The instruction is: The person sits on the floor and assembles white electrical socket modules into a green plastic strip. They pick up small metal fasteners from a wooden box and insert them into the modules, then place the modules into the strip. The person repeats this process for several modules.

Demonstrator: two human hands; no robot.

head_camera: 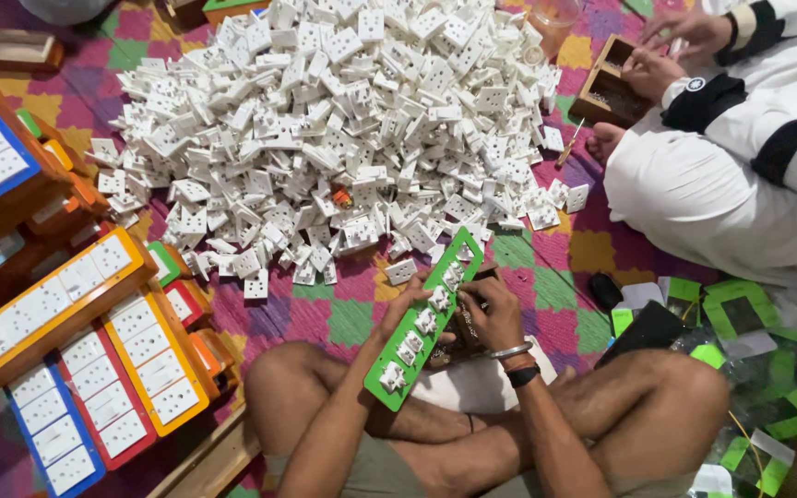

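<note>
A great heap of white socket pieces (343, 120) covers the patchwork mat (343, 318) in front of the seated person, spilling almost to their knees. To the left stand stacks of finished strips in orange, red and blue frames (94, 369). At the upper right, another person in white (740, 175) bends over a small wooden box (606, 88).

The green strip (426, 318) sits between the seated person's two hands, above the crossed legs. Its long axis runs on a slant, low end toward the left knee, high end pointing up and right at the heap. The left hand (405, 304) is closed around the strip's left edge about midway, steadying it. The right hand (493, 309) lies just to the strip's right, fingers curled together at the upper sockets; whether they pinch a small part I cannot tell. A small dark box (463, 332) rests beneath it.
</note>
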